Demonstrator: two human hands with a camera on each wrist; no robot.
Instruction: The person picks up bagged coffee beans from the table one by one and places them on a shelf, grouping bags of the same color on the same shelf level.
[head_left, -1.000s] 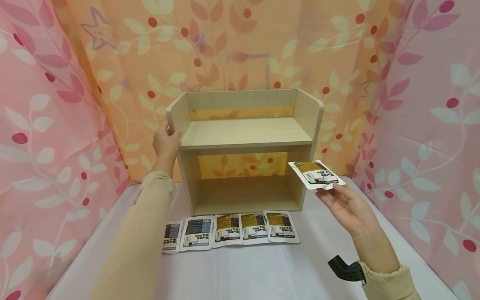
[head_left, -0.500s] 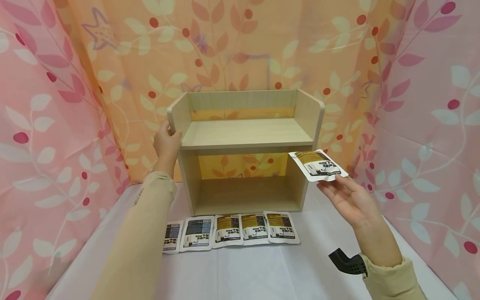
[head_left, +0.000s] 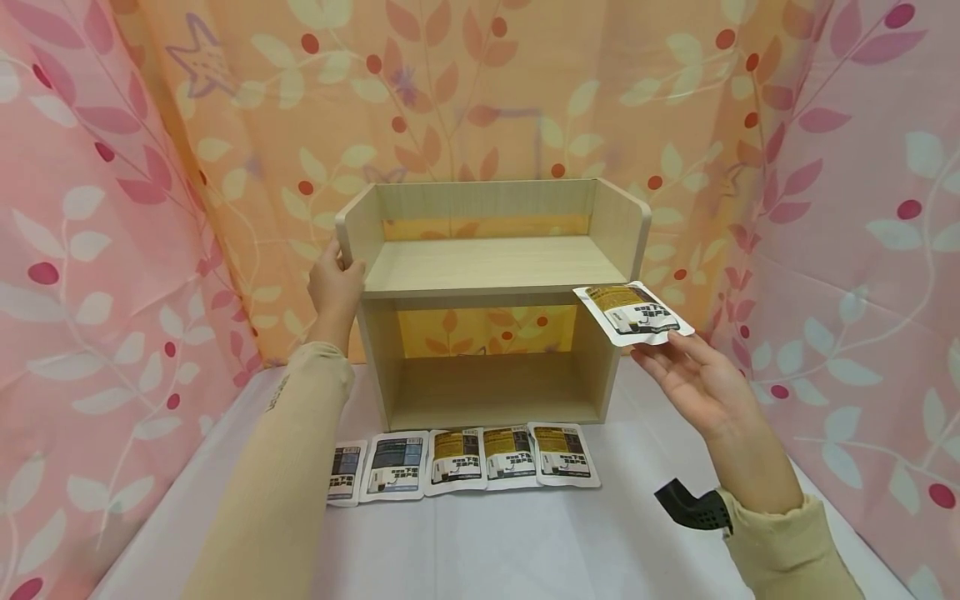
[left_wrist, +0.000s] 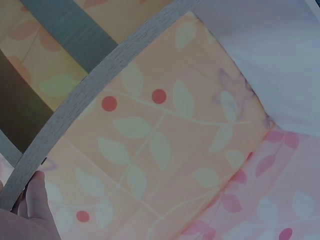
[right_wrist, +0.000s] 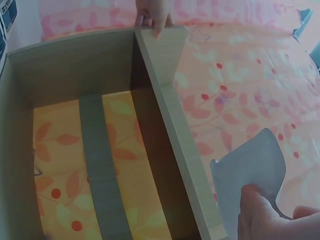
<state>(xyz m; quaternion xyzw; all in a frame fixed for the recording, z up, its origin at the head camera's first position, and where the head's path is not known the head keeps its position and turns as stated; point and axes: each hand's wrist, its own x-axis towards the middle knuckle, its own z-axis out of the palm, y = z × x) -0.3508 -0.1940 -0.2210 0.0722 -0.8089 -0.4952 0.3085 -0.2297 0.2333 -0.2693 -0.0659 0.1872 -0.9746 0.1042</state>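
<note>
On the desk, against the orange leaf-print curtain, stands a small wooden shelf unit with two open tiers. My left hand grips the front edge of its left side panel at the height of the upper shelf, thumb curled round the board; the left wrist view shows only a bit of that thumb against the curved edge. My right hand is raised just beside the unit's right side panel, palm up, and holds a flat white sachet with a yellow-brown printed label by its near edge, the fingers under it and the thumb on the edge. That sachet hangs in the air at the level of the upper shelf's front lip, overlapping the right front corner of the unit in the head view; whether it touches the wood I cannot tell. Five more sachets lie in a row on the white desk cover just before the unit, overlapping at the edges: two with blue labels at the left, three with yellow-brown labels at the right. Pink leaf-print curtains close off both sides.
</note>
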